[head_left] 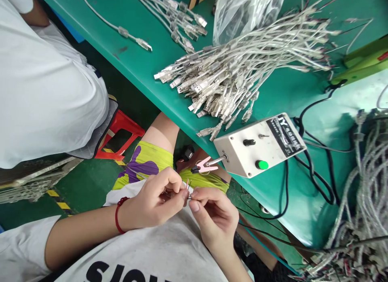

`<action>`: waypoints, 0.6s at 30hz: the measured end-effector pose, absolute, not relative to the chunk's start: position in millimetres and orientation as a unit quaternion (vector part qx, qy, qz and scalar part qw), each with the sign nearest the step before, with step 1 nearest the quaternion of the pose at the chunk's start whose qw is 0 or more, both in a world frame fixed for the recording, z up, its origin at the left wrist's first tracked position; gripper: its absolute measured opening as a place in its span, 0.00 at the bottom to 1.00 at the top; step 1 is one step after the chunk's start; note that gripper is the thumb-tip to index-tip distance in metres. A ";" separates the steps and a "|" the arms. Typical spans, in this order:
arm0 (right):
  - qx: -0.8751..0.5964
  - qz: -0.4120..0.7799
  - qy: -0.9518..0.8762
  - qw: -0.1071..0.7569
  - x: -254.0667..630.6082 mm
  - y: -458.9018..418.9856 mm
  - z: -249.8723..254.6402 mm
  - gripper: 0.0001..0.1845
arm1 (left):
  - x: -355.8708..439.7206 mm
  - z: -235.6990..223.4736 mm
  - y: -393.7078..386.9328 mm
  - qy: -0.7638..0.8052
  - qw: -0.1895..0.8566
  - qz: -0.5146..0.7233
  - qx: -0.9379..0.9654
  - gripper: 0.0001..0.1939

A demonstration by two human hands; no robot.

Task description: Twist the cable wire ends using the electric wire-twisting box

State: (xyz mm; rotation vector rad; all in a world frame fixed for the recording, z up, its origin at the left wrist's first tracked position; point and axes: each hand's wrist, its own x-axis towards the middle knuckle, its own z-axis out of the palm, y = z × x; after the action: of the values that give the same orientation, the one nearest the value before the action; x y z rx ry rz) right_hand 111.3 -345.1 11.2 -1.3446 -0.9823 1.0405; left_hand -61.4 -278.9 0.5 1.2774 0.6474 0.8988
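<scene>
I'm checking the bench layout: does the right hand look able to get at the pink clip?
Likely yes: the pink clip juts from the white box ahead of the right hand, with nothing visible between. That hand is pinching thin wires, though, so it may need to let go first.

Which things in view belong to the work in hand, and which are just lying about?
Work in hand, as far as I can judge:
- left hand and right hand, pinching thin wires
- probably the USB cable pile
- probably the white box with its pink clip

Lying about, seemingly:
- plastic bag
- red stool
</scene>
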 end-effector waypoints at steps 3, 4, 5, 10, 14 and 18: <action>-0.581 0.481 -0.368 0.544 110.2 -341.5 14.1 0.08 | -62.2 1.6 -277.9 0.281 0.634 0.404 0.596 0.11; -0.580 0.496 -0.355 0.540 110.0 -339.8 15.7 0.09 | -62.8 2.6 -277.3 0.278 0.619 0.406 0.612 0.11; -0.580 0.504 -0.348 0.537 109.8 -338.1 17.4 0.10 | -63.5 3.9 -276.7 0.273 0.599 0.409 0.631 0.11; -0.595 0.497 -0.320 0.544 108.4 -332.9 23.6 0.18 | -69.9 14.9 -269.2 0.267 0.428 0.388 0.772 0.11; -0.548 0.553 -0.343 0.526 106.9 -330.0 13.5 0.30 | -77.4 18.6 -253.1 0.233 0.317 0.365 0.844 0.11; -0.513 0.560 -0.451 0.469 102.5 -310.2 9.4 0.38 | -80.3 15.4 -240.5 0.301 0.335 0.406 0.796 0.08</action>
State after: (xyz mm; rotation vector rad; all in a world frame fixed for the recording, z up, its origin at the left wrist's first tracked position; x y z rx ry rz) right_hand 102.5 -310.2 9.4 -1.2572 -1.1048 1.3726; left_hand -80.3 -240.5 15.4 2.0759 0.7842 1.0584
